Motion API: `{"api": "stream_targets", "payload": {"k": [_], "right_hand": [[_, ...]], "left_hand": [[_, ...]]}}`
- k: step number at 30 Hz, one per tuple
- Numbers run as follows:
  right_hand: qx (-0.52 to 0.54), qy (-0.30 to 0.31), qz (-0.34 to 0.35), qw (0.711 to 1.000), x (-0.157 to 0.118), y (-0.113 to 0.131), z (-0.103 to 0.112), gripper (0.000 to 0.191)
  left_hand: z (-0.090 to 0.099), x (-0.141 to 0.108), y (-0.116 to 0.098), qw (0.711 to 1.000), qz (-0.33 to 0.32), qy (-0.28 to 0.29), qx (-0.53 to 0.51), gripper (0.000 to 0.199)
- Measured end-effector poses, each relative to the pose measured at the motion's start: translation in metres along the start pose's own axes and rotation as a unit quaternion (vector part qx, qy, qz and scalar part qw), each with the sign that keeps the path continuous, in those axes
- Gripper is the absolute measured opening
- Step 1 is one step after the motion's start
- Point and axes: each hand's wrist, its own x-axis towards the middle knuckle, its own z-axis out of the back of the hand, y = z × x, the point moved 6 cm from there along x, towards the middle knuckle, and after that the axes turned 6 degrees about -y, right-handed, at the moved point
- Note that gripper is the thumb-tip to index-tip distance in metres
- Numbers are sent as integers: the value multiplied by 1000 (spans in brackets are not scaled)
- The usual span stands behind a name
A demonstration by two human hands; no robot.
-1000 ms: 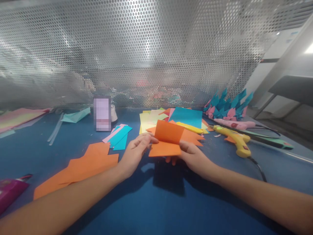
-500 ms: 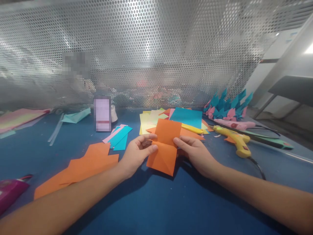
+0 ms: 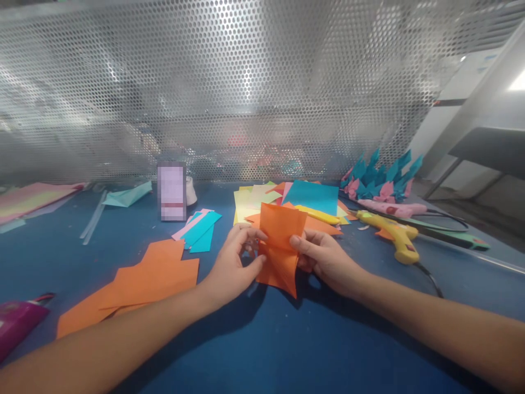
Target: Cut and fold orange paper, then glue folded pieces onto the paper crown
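A creased sheet of orange origami paper (image 3: 283, 227) is held up over the blue table, its lower half bowed and a corner pointing down. My right hand (image 3: 324, 254) pinches its right edge, thumb in front and the other fingers partly hidden behind. At the left edge, my left hand (image 3: 235, 262) has its thumb and index finger apart, their tips at or against the paper. More orange paper pieces (image 3: 156, 273) lie flat beside my left forearm. Just behind the held sheet is a yellow tool (image 3: 318, 214) on coloured paper.
A yellow glue gun (image 3: 394, 235) and a pink one (image 3: 391, 209) lie right, cords trailing. Behind them stand teal and pink folded-paper pieces (image 3: 381, 178). Blue paper strips (image 3: 203, 230) and a blurred-out phone-like object (image 3: 172, 191) are left. A perforated metal panel (image 3: 246, 82) rises behind.
The orange sheet has turned and bowed, its left edge shifting right at the bottom. My left thumb and index finger have parted from their grip, while my right hand still pinches the sheet.
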Motion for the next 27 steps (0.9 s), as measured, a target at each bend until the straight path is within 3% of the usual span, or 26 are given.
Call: {"api": "stream_targets", "payload": {"k": [3, 8, 11, 18, 23, 27], "right_hand": [[19, 11, -24, 999, -3, 0, -3, 36], [34, 29, -32, 998, -8, 3, -7, 37], [34, 25, -12, 999, -10, 7, -8, 34], [41, 48, 21, 998, -11, 17, -11, 36], [43, 44, 10, 998, -8, 16, -9, 36], [68, 49, -6, 996, -7, 15, -11, 33]], "left_hand": [[-4, -3, 0, 997, 44, 16, -66, 30], [-15, -6, 3, 965, 157, 57, -200, 35], [-16, -7, -1, 966, 165, 42, -194, 41], [-27, -16, -5, 949, 171, 92, -250, 37], [-27, -16, 4, 957, 174, 87, -215, 36], [-18, -13, 5, 990, 118, 61, -53, 42]]}}
